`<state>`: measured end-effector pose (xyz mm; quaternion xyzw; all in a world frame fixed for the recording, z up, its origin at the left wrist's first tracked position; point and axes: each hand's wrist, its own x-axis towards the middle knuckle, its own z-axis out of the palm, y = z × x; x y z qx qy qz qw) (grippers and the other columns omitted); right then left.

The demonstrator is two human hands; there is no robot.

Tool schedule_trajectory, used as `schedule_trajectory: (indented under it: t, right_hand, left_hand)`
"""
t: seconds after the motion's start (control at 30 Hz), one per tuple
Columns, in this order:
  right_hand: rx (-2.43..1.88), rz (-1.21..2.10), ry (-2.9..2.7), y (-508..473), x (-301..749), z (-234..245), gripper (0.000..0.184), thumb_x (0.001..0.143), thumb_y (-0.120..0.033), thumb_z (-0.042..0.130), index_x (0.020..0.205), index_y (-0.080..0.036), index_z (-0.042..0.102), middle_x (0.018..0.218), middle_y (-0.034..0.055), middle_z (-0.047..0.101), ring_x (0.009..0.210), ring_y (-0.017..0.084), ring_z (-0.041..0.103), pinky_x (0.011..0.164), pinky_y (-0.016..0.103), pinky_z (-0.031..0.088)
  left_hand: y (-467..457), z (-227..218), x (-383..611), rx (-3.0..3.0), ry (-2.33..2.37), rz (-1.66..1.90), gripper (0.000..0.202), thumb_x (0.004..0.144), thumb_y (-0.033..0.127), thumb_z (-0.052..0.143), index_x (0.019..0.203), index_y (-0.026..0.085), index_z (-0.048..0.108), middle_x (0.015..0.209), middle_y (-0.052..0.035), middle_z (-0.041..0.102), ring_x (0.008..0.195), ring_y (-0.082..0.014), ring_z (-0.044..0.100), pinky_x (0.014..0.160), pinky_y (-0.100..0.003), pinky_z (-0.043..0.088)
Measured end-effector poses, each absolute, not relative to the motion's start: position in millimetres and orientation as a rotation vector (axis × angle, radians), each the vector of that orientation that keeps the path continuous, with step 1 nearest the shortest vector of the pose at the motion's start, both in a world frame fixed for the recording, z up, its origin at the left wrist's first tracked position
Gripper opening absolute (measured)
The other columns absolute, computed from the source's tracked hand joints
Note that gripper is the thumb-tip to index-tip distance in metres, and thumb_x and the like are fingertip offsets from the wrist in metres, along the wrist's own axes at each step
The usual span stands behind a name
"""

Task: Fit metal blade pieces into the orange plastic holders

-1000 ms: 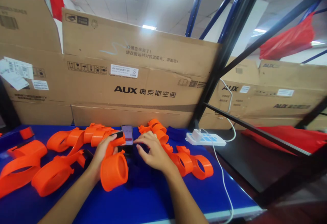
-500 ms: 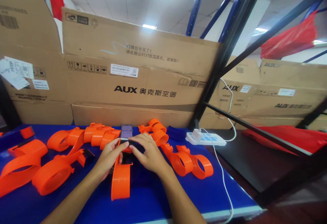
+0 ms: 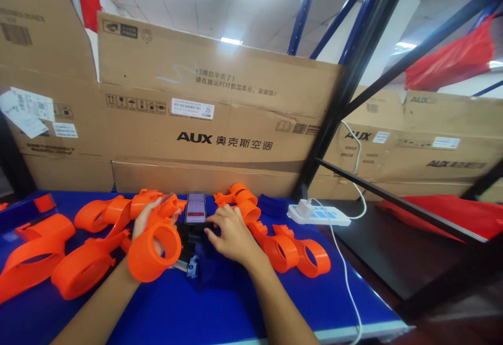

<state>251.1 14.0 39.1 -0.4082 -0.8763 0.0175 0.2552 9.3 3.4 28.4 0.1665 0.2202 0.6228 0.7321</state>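
My left hand (image 3: 142, 220) is wrapped around an orange curled plastic band (image 3: 135, 256), its round loop facing me and the rest partly covering my fingers. My right hand (image 3: 231, 234) is bent just below a phone (image 3: 195, 208) with a lit screen. Its thumb and index fingertip come close together at the end of a dark object (image 3: 194, 228), whose kind I cannot make out. Between my hands lies a small blue-and-white crumpled piece (image 3: 193, 266) on the blue tabletop (image 3: 236, 308).
More orange bands lie at the left (image 3: 82, 274) and right (image 3: 285, 253). A white power strip (image 3: 328, 215) with a plug and cables sits at the table's right edge. Large cardboard boxes (image 3: 149, 140) stand behind, beside a dark rack post (image 3: 334, 109).
My left hand has moved left and up with the orange band, turning its loop toward me. My right hand stays near the phone. The phone's screen now shows a red bar.
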Motion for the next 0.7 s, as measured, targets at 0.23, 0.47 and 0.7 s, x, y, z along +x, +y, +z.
schedule_trajectory:
  t: [0.23, 0.47, 0.7]
  right_hand:
    - [-1.058, 0.134, -2.373, 16, 248, 43, 0.018, 0.096, -0.027, 0.067, 0.113, -0.023, 0.073, 0.098, 0.0058, 0.075, 0.095, 0.024, 0.060, 0.085, 0.039, 0.037]
    - [-0.882, 0.378, -2.060, 10, 244, 46, 0.022, 0.101, -0.034, 0.061, 0.119, -0.025, 0.071, 0.102, 0.0053, 0.074, 0.093, 0.021, 0.065, 0.086, 0.037, 0.046]
    - [-0.868, 0.374, -2.004, 12, 239, 42, 0.013, 0.098, -0.031, 0.065, 0.094, -0.023, 0.074, 0.092, 0.0040, 0.073, 0.089, 0.021, 0.065, 0.082, 0.035, 0.047]
  left_hand:
    - [6, 26, 28, 0.547, 0.647, 1.411, 0.012, 0.084, 0.029, 0.073, 0.089, 0.019, 0.068, 0.057, 0.0021, 0.064, 0.043, -0.0140, 0.059, 0.045, -0.024, 0.048]
    - [-2, 11, 43, 1.070, 0.927, 1.340, 0.029, 0.078, 0.045, 0.080, 0.080, 0.017, 0.073, 0.054, -0.0003, 0.062, 0.040, -0.0114, 0.047, 0.042, -0.023, 0.035]
    - [-4, 13, 46, 1.213, 0.935, 1.301, 0.028, 0.079, 0.045, 0.079, 0.088, 0.019, 0.073, 0.060, 0.0013, 0.064, 0.039, -0.0083, 0.042, 0.041, -0.022, 0.032]
